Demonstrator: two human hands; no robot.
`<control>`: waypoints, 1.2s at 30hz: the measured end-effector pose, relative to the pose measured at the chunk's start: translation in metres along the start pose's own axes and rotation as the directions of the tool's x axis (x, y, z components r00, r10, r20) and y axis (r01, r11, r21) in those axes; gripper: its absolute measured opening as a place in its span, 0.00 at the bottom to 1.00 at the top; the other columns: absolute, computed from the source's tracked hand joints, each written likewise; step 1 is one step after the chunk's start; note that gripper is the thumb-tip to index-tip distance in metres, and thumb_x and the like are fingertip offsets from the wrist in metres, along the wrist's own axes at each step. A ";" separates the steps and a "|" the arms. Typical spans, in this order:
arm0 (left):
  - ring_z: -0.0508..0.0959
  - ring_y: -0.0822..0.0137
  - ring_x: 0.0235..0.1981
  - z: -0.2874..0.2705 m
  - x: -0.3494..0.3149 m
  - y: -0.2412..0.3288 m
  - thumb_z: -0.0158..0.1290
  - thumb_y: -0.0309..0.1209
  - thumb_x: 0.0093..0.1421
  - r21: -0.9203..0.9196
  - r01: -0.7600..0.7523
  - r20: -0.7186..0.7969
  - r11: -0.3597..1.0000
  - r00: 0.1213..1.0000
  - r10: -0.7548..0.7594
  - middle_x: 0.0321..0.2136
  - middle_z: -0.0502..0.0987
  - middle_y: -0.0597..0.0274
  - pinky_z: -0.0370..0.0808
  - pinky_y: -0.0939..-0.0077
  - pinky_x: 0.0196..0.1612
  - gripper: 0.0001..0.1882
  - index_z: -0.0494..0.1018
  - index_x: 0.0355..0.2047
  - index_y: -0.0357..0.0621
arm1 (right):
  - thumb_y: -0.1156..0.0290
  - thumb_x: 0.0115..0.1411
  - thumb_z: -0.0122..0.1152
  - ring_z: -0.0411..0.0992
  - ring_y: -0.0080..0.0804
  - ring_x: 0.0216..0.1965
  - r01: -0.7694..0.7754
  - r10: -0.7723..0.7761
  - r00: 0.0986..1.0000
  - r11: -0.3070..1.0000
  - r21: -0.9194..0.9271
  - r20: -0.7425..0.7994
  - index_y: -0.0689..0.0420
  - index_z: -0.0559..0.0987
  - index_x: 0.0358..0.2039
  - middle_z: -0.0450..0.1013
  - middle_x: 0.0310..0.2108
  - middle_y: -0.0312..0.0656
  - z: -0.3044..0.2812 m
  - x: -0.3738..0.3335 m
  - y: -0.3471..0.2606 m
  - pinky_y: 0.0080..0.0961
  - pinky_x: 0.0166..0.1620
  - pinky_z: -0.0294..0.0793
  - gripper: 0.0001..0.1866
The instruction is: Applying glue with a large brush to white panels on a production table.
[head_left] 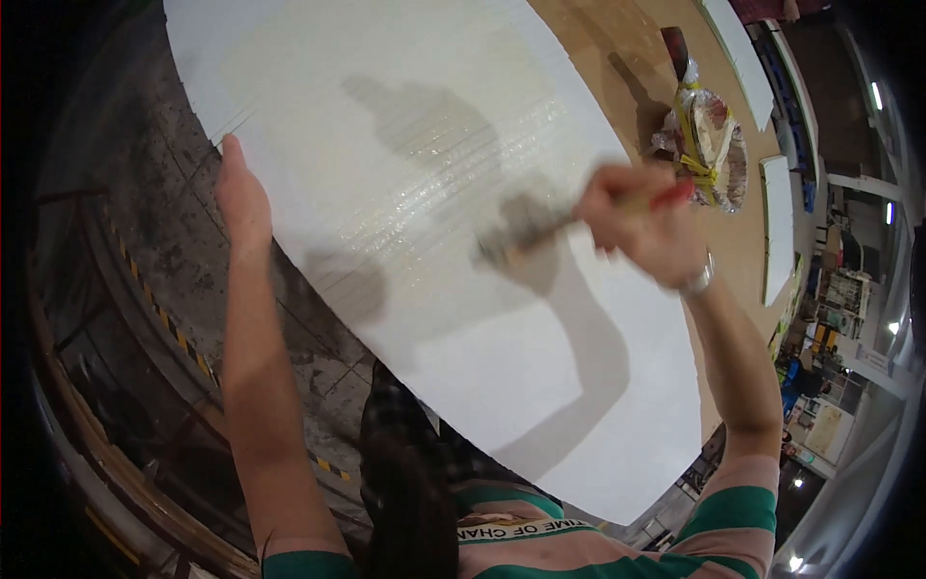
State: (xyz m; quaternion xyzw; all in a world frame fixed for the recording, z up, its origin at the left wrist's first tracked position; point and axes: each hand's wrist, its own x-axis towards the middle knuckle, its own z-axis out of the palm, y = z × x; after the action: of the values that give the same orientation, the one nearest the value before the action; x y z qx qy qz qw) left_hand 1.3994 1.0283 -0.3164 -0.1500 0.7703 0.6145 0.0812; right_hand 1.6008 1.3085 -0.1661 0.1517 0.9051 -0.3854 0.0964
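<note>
A large white board (617, 425) lies across the middle, its surface streaked with wet, glossy liquid. My right hand (644, 224) is wrapped round the handle of a flat paintbrush (529, 244); hand and brush are smeared by motion. The bristles are over the board beside the wet streaks; I cannot tell whether they touch it. At the board's left edge, my left hand (245, 198) grips the rim with the thumb side up, its fingers mostly hidden. Shadows of my arm and the brush fall on the white surface.
A brown table (603, 72) supports the board. At the far right on it stands a foil-wrapped container (716, 145) tied with yellow strips, a dark handle (675, 50) sticking out. White panels (777, 232) lie along the right side. Yellow-black tape (154, 289) marks the floor at left.
</note>
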 end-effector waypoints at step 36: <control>0.72 0.54 0.46 0.013 0.014 -0.019 0.38 0.50 0.63 -0.207 -0.039 0.017 0.978 0.999 0.044 0.45 0.72 0.41 0.66 0.69 0.51 0.34 0.66 0.46 0.21 | 0.72 0.53 0.57 0.67 0.19 0.14 -0.257 0.261 0.965 0.945 0.203 0.009 0.61 0.71 0.18 0.68 0.14 0.35 -0.001 -0.027 -0.027 0.17 0.18 0.66 0.10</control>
State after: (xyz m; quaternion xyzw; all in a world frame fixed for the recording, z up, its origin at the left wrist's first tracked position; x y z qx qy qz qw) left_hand 1.3921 1.0354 -0.3412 -0.1349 0.7044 0.6942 0.0606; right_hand 1.6166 1.2862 -0.1398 0.2816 0.8342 -0.4582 0.1222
